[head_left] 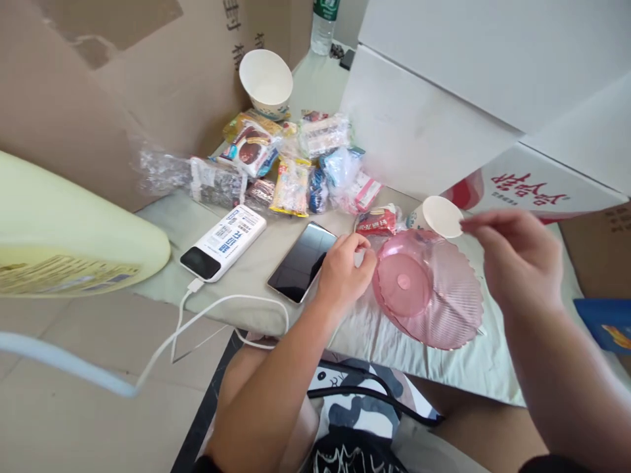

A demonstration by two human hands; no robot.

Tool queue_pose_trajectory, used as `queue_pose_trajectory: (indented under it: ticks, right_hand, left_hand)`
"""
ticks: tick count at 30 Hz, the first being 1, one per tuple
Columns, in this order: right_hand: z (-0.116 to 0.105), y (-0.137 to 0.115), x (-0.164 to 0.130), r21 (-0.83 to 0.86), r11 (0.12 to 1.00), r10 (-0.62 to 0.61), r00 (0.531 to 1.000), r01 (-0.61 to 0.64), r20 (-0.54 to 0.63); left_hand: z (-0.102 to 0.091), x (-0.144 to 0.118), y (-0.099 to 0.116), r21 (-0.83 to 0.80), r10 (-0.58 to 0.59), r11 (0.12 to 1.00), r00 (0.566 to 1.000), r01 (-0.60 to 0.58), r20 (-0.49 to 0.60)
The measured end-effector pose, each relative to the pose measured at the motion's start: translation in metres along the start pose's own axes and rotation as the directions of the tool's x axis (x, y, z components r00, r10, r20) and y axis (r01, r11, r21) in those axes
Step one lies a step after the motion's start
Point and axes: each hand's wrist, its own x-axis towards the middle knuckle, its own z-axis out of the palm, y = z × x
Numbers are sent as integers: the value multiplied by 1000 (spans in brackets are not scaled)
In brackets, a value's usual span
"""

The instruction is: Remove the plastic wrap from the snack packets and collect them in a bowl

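Note:
My left hand (346,268) is closed, thumb and fingertips drawn together, between the black-screened phone (302,261) and the pink see-through plastic dish (401,279). Anything in its pinch is too small to make out. Slightly blurred, my right hand (522,259) hovers above the dish's right side, its thumb and index finger pinched close to the rim of a white paper cup (442,217). What it holds, if anything, cannot be seen. The dish has a ridged, scalloped half (456,299) on its right. A red snack packet (378,221) lies just behind the dish.
Several wrapped snacks (292,186) are heaped at the back, before a larger paper cup (266,82). A white power bank (224,243) with a cable (224,299) lies left. White boxes (434,112), a cardboard box (123,79) and a water bottle (323,29) border the surface.

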Motion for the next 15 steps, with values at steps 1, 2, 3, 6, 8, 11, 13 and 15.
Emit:
queue_pose_trajectory:
  ticks: [1, 2, 3, 6, 8, 11, 13, 15]
  right_hand:
    - [-20, 19, -21, -28, 991, 125, 990, -128, -68]
    - [-36, 38, -40, -22, 971, 233, 962, -238, -143]
    - [-48, 54, -58, -4, 936, 349, 926, -353, -145]
    - [-65, 87, -94, 4, 822, 570, 822, -570, 14]
    - [-65, 94, -104, -15, 767, 638, 760, -642, 120]
    - [-59, 91, -107, 42, 663, 713, 647, -748, 270]
    - [-61, 87, -108, 146, 588, 724, 598, -796, 344]
    - [-72, 86, -112, 261, 548, 726, 607, -795, 323]
  left_hand:
    - [5, 1, 0, 21, -25, 999, 999, 25, 32]
    - [10, 2, 0, 43, -58, 997, 997, 56, 59]
    - [15, 3, 0, 66, -95, 994, 992, 89, 83]
    - [29, 5, -1, 116, -184, 979, 973, 169, 136]
    - [35, 6, -3, 118, -182, 979, 971, 165, 154]
    - [40, 4, -8, 65, -130, 990, 981, 122, 145]
    - [44, 1, -10, -14, -109, 994, 981, 113, 159]
    - [48, -2, -10, -129, -50, 989, 976, 78, 212]
